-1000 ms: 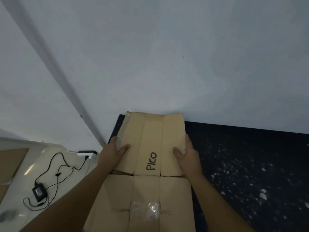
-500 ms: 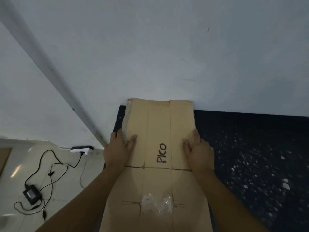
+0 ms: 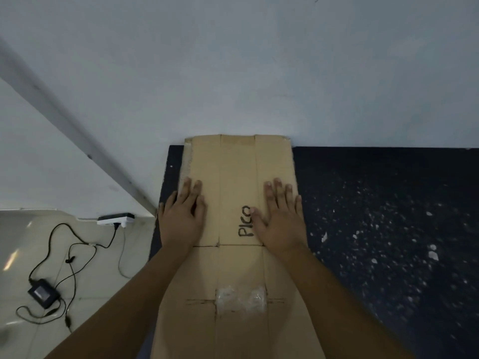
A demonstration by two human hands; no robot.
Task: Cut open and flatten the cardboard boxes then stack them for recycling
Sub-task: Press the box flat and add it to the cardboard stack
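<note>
A flattened brown cardboard box (image 3: 237,268) lies on a dark speckled surface (image 3: 388,229), its far edge against the white wall. "PICO" is written on it in black, and a patch of clear tape sits lower down. My left hand (image 3: 181,216) presses flat on the left panel with straight fingers. My right hand (image 3: 280,218) presses flat on the right panel, its thumb over the end of the writing.
To the left, on the pale floor, lie a white power strip (image 3: 115,219) and a black adapter (image 3: 43,296) with tangled cables. The white wall (image 3: 259,73) stands close behind the cardboard. A grey strip runs diagonally along the wall at left.
The far flap was tilted up and held at its edges; it now lies flat against the wall's base. Both hands shifted from gripping the sides to pressing palms down on top.
</note>
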